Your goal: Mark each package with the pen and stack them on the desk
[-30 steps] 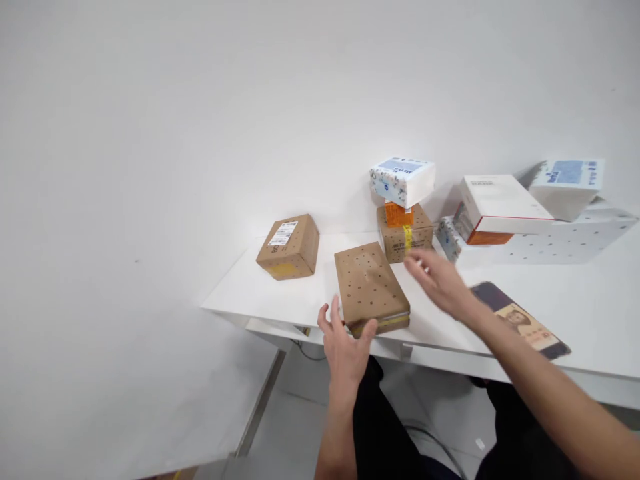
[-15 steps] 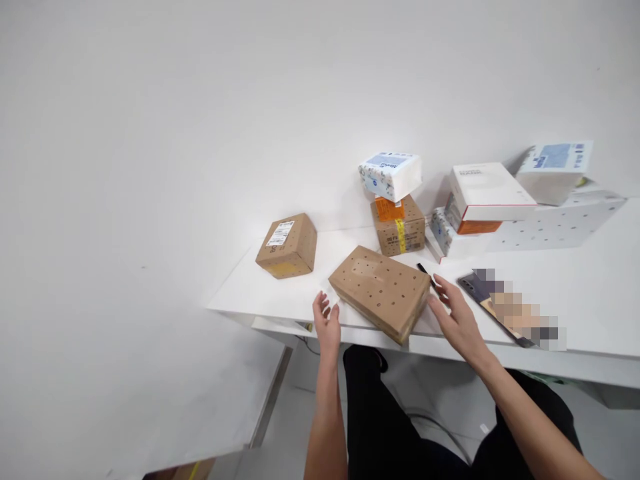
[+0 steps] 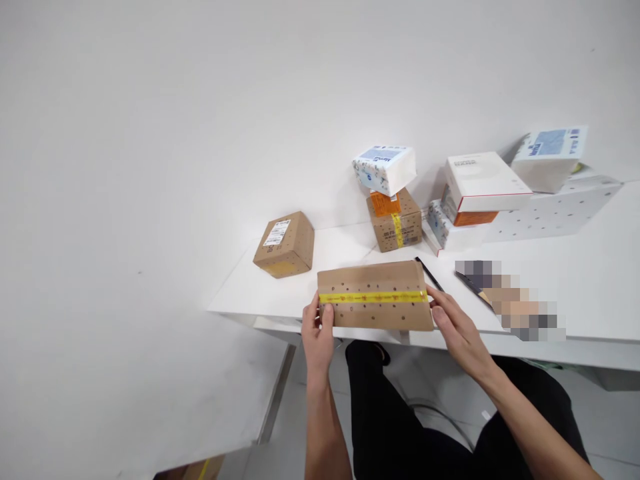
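Half-closed left hand (image 3: 318, 341) and right hand (image 3: 457, 331) clasp opposite ends of the yellow-taped carton (image 3: 374, 312) at the table (image 3: 270, 297) edge, a labelled box (image 3: 287, 248) marked “BO” and a white box (image 3: 487, 181) marked “BANK” behind.

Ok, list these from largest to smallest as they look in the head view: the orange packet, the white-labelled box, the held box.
1. Held box, though it is also nearest the camera
2. White-labelled box
3. Orange packet, partly covered

Brown, dark-spotted carton (image 3: 375, 315) with yellow tape (image 3: 373, 298) stripe
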`<action>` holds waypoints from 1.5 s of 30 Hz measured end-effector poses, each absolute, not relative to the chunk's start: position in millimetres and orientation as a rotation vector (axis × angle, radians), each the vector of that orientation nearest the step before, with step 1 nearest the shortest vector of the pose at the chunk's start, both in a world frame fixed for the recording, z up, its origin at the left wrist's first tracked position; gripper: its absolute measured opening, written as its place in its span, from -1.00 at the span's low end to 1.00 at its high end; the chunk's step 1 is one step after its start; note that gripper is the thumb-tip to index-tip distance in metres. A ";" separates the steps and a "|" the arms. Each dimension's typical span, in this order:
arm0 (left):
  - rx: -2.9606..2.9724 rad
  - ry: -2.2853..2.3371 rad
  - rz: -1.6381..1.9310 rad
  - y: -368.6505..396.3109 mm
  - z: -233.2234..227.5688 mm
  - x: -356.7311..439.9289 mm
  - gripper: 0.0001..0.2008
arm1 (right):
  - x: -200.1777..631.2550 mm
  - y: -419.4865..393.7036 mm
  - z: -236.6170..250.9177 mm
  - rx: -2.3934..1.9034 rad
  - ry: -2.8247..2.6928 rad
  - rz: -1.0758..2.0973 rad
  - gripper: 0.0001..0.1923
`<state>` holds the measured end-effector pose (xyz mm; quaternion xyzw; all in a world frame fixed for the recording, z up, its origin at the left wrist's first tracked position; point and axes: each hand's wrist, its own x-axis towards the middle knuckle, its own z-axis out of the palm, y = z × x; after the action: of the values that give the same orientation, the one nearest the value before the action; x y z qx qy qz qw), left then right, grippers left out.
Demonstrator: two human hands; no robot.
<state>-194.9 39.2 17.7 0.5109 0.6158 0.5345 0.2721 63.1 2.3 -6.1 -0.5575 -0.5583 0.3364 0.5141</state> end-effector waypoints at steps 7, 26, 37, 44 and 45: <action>1.275 1.612 1.446 47.8 1.5 -189.7 -0.45 | 63.5 12.9 -32.7 -1.409 -1.228 0.944 -0.44; 1.209 1.488 1.391 35.7 -26.5 -184.4 -0.48 | 64.3 13.3 -43.0 -1.498 -1.244 0.797 -0.50; 1.244 1.561 1.414 23.6 -7.8 -178.3 -0.54 | 63.1 4.4 -26.2 -1.494 -1.181 0.716 -0.53; 1.149 1.529 1.408 23.4 -10.9 -175.4 -0.52 | 62.5 6.9 -32.1 -1.465 -1.141 0.754 -0.54; 1.144 1.529 1.404 23.5 -11.1 -175.4 -0.51 | 62.4 7.6 -33.4 -1.464 -1.134 0.758 -0.54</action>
<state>-175.4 23.5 -11.1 0.4473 0.5975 0.5490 0.3761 62.4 7.6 -33.4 -0.6158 -0.4770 0.3190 0.5399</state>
